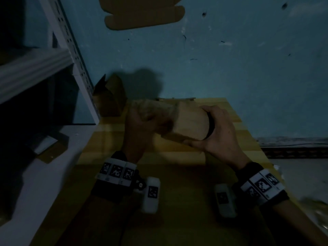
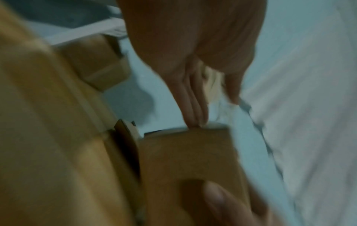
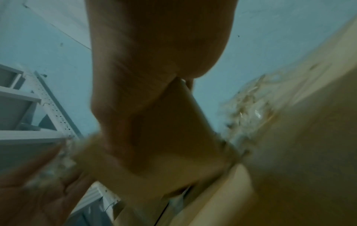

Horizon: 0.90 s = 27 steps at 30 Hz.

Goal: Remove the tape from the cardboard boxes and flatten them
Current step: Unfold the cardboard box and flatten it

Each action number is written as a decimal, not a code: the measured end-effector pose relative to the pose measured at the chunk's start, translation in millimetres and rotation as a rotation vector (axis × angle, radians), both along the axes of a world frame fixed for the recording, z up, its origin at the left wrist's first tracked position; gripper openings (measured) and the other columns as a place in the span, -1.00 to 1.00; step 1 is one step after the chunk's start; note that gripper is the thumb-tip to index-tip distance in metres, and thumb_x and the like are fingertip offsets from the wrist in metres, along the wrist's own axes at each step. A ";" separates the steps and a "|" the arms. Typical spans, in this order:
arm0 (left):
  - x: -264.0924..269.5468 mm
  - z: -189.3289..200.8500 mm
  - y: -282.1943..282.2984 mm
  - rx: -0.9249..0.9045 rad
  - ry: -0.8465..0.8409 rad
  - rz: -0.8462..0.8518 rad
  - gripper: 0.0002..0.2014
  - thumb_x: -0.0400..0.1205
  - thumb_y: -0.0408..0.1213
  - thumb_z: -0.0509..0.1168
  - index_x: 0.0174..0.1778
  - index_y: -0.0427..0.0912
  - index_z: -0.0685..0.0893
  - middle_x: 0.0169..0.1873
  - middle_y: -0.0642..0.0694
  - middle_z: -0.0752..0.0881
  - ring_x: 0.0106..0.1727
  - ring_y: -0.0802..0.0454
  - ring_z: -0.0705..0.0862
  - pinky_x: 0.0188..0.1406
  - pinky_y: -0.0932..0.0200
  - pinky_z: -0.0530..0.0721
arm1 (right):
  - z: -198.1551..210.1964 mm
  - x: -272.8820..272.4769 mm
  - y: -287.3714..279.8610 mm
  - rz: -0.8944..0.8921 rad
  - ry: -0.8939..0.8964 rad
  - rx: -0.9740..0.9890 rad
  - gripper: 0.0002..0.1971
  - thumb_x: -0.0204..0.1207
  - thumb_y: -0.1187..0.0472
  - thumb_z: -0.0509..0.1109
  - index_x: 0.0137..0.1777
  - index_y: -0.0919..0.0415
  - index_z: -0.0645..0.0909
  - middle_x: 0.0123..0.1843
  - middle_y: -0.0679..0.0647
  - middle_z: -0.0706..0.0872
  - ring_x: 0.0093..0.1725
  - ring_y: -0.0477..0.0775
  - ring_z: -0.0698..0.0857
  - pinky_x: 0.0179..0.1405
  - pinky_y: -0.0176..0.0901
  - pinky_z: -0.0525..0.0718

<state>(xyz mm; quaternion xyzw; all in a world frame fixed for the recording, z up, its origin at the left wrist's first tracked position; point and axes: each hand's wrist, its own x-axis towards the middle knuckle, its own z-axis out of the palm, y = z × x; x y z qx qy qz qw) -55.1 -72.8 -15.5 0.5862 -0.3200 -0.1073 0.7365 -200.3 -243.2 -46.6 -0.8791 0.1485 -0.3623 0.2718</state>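
dim blue wall behind yellow table (image 1: 236,121). i held the cardboard box (image 1: 188,124) at 12 o'clock: right hand (image 1: 220,132) clamped its end, steadying; left hand (image 1: 140,125) pinched crumpled tape (image 1: 152,110) to peel.

Held above the yellow table (image 1: 177,174) between left hand (image 1: 140,128) and right hand (image 1: 218,132): a small cardboard box (image 1: 188,121), gripped at both ends. Below the grip, bare tabletop toward the body, open for passage. Left of the grip, close in, a white slotted shelf upright (image 1: 78,59) and an opened cardboard box (image 1: 110,96) at the table's far-left corner, narrowing that side. Beyond the grip, a blue wall (image 1: 230,59) closing off the far side, with flat cardboard (image 1: 142,15) higher up against it. Right of the grip, table edge, then open floor; crumpled clear tape (image 3: 249,104) lying on the surface just beside the right hand
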 end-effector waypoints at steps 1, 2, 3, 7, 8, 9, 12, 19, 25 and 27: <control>4.3 1.0 1.7 0.007 0.069 -0.041 -0.29 0.27 0.03 0.68 0.19 -0.30 0.61 0.09 -0.22 0.81 0.12 -0.22 0.80 0.03 -0.19 0.80 | 1.4 -1.1 -0.2 -0.002 -0.002 0.057 -0.01 0.02 -0.26 0.79 0.47 0.01 0.52 0.28 -0.17 0.58 0.27 -0.04 0.53 0.21 0.11 0.62; 6.2 2.1 4.1 0.002 0.123 -0.086 -0.36 0.36 0.05 0.60 0.21 -0.28 0.61 0.11 -0.29 0.80 0.14 -0.30 0.79 0.06 -0.21 0.79 | 3.1 -2.0 -0.3 0.005 -0.003 0.103 0.00 0.01 -0.28 0.78 0.48 -0.05 0.51 0.30 -0.21 0.59 0.30 -0.04 0.55 0.25 0.16 0.64; 7.9 5.0 6.1 -0.005 0.147 -0.116 -0.49 0.48 0.02 0.51 0.21 -0.23 0.62 0.11 -0.28 0.80 0.13 -0.29 0.80 0.06 -0.17 0.80 | 4.7 -2.8 -0.4 0.020 -0.004 0.139 0.00 -0.01 -0.32 0.77 0.48 -0.11 0.50 0.31 -0.25 0.59 0.33 -0.05 0.56 0.30 0.20 0.65; 9.4 12.5 11.0 0.000 0.265 -0.156 -0.35 0.55 0.09 0.20 0.44 -0.31 0.49 0.29 -0.29 0.72 0.24 -0.21 0.76 0.19 -0.17 0.76 | 14.0 -5.5 1.0 0.102 -0.024 0.301 0.00 -0.02 -0.29 0.80 0.48 -0.18 0.53 0.38 -0.32 0.63 0.39 -0.18 0.62 0.36 0.02 0.70; 7.5 17.0 12.0 -0.036 0.332 -0.185 -0.33 0.54 0.09 0.17 0.48 -0.29 0.47 0.37 -0.33 0.66 0.33 -0.25 0.70 0.30 -0.27 0.68 | 16.9 -6.9 1.3 0.124 -0.028 0.350 -0.02 -0.01 -0.22 0.81 0.48 -0.16 0.54 0.37 -0.32 0.64 0.37 -0.25 0.64 0.32 -0.14 0.72; 8.0 20.2 13.5 -0.099 0.411 -0.201 -0.33 0.52 0.08 0.16 0.50 -0.24 0.46 0.41 -0.35 0.62 0.39 -0.28 0.65 0.38 -0.34 0.59 | 18.9 -8.3 1.6 0.148 -0.028 0.393 -0.04 0.01 -0.14 0.81 0.48 -0.14 0.53 0.37 -0.31 0.65 0.33 -0.31 0.66 0.25 -0.28 0.73; 8.1 24.6 14.5 -0.180 0.479 -0.230 -0.44 0.49 0.04 0.29 0.41 -0.06 0.49 0.27 -0.26 0.67 0.25 -0.17 0.70 0.26 -0.20 0.63 | 22.6 -11.4 3.8 0.220 -0.026 0.486 -0.06 0.05 0.01 0.79 0.52 0.02 0.57 0.35 -0.19 0.72 0.27 -0.26 0.73 0.13 -0.31 0.77; 2.2 12.4 2.2 -0.110 0.167 -0.018 -0.43 0.56 -0.15 0.50 0.42 0.08 0.38 0.31 -0.06 0.60 0.15 0.26 0.71 0.15 0.54 0.56 | 24.9 -13.4 6.1 0.312 -0.016 0.586 -0.15 0.16 0.06 0.72 0.53 0.11 0.62 0.33 -0.11 0.79 0.24 -0.15 0.79 0.17 -0.24 0.78; 34.3 7.6 7.4 0.094 0.186 0.104 0.28 0.19 -0.04 0.74 0.74 -0.09 0.09 0.62 -0.13 0.40 0.54 -0.08 0.48 0.47 -0.07 0.57 | 24.1 -12.1 7.0 0.307 -0.019 0.589 -0.19 0.15 0.04 0.72 0.49 0.08 0.64 0.27 -0.16 0.80 0.19 -0.21 0.79 0.03 -0.38 0.74; 40.6 2.1 14.1 0.214 0.243 0.120 0.22 0.15 -0.04 0.74 0.69 -0.11 0.21 0.48 -0.02 0.54 0.41 -0.07 0.60 0.39 -0.16 0.63 | 24.5 -12.7 7.2 0.313 -0.017 0.599 -0.22 0.18 0.07 0.71 0.48 0.06 0.64 0.26 -0.17 0.81 0.19 -0.21 0.79 0.02 -0.38 0.74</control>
